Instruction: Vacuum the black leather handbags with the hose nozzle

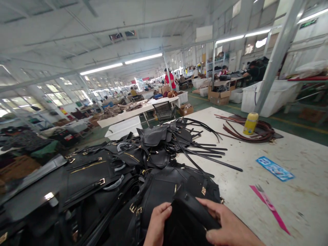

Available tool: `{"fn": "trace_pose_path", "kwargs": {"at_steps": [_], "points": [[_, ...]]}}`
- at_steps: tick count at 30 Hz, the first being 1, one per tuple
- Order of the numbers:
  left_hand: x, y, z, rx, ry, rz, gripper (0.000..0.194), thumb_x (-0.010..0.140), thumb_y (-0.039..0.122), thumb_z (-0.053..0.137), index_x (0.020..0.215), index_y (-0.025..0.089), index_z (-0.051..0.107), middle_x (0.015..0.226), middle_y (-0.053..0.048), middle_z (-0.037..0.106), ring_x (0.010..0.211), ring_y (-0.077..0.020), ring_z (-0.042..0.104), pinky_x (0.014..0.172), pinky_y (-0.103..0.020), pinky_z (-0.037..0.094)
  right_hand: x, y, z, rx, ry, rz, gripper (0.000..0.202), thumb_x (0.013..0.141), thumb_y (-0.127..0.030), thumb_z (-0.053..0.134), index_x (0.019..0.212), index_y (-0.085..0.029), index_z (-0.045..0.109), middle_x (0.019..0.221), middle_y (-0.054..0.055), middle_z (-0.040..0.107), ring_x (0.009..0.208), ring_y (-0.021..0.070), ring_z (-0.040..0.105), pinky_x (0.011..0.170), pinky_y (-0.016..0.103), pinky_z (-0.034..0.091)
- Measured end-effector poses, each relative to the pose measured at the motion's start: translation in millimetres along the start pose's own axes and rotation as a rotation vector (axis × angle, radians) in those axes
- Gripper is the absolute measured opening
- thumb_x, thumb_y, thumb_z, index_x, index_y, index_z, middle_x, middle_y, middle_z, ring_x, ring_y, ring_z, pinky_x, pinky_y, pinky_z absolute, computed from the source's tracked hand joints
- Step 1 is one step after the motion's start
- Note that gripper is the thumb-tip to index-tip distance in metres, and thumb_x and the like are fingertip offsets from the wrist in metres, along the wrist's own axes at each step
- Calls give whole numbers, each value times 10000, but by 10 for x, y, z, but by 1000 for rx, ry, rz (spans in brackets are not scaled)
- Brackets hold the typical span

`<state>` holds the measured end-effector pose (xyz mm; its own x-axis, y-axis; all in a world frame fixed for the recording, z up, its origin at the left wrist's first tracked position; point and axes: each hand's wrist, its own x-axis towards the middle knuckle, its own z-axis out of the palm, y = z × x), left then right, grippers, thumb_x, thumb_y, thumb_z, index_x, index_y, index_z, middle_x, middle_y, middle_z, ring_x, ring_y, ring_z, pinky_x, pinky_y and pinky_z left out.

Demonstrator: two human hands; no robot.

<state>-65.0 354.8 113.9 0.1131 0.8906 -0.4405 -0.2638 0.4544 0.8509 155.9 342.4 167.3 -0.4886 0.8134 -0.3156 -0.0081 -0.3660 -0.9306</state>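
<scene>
Both hands are on a black leather piece [191,208] at the bottom middle, which looks like part of a bag. My left hand [160,218] pinches its left edge between thumb and fingers. On the other side, my right hand [222,218] grips the right edge, fingers curled over the top and thumb below. Just behind lies a black leather bag [164,184] with gold buckles. More black bags [89,177] with gold zips and buckles are heaped to the left. Long black straps [207,150] stick out from the pile onto the white table [238,184].
On the table's right side lie a blue packet [275,168], pink strips [271,208] with what looks like a small tool, and coiled brown straps [261,131] with a yellow bottle [250,123] on them. A metal post [275,54] rises behind. People work farther back.
</scene>
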Motion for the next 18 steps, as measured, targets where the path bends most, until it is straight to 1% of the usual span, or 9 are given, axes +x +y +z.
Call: {"fn": "trace_pose_path", "kwargs": {"at_steps": [2, 4, 6, 9, 11, 14, 15, 16, 18], "points": [[-1, -2, 55, 0, 17, 13, 226, 680, 292, 628, 819, 125, 690, 651, -58, 667, 613, -157, 581, 652, -269, 395, -85, 3, -84, 13, -76, -42, 717, 534, -48, 566, 1232, -194, 493, 921, 5, 649, 753, 158, 608, 647, 206, 477], [-3, 12, 107, 21, 18, 21, 230, 679, 284, 616, 836, 135, 692, 675, -56, 671, 640, -163, 583, 663, -269, 395, -146, 37, -145, 6, -98, -45, 711, 527, -55, 572, 1223, -188, 509, 947, 10, 648, 823, 177, 599, 720, 228, 470], [-6, 33, 154, 80, 26, 54, 233, 673, 282, 608, 841, 146, 695, 729, -53, 674, 705, -173, 585, 701, -268, 395, -175, 70, -189, -27, -90, -13, 728, 526, -61, 569, 1238, -191, 493, 992, 19, 637, 772, 169, 602, 709, 243, 477], [-9, 40, 218, 170, 94, 113, 229, 654, 300, 618, 814, 157, 701, 807, -50, 674, 826, -190, 574, 776, -265, 387, -157, 63, -234, -75, -69, 9, 738, 522, -60, 567, 1243, -196, 485, 1053, 31, 612, 741, 164, 601, 694, 253, 481], [-13, 16, 258, 134, 165, 111, 238, 622, 330, 643, 780, 163, 702, 826, -51, 675, 845, -201, 571, 798, -280, 393, -113, 23, -250, -88, -75, 2, 743, 515, -61, 570, 1240, -196, 487, 1058, 35, 609, 750, 170, 603, 696, 258, 481], [-40, -18, 328, -21, 269, 105, 291, 595, 419, 647, 738, 172, 703, 800, -56, 676, 824, -214, 579, 826, -320, 404, -24, -47, -261, -62, -110, -15, 751, 505, -66, 579, 1239, -187, 485, 1027, 33, 620, 823, 193, 601, 730, 267, 473], [-57, -16, 356, -35, 256, 122, 322, 611, 456, 622, 740, 172, 703, 791, -60, 674, 827, -217, 578, 837, -329, 402, 3, -66, -267, -44, -122, -27, 754, 503, -65, 579, 1241, -181, 481, 1015, 31, 624, 854, 200, 595, 745, 268, 468], [-78, -5, 386, -3, 198, 138, 354, 630, 479, 595, 765, 170, 703, 793, -64, 671, 827, -219, 576, 836, -336, 404, 26, -82, -279, -21, -133, -42, 757, 503, -60, 575, 1244, -176, 475, 1005, 29, 628, 875, 201, 589, 761, 267, 462], [-127, 41, 451, 200, 41, 162, 374, 631, 463, 593, 839, 169, 694, 812, -59, 664, 807, -219, 570, 792, -333, 417, 48, -101, -332, 38, -139, -78, 765, 508, -46, 554, 1257, -165, 450, 992, 28, 635, 868, 185, 587, 779, 257, 453]]}}
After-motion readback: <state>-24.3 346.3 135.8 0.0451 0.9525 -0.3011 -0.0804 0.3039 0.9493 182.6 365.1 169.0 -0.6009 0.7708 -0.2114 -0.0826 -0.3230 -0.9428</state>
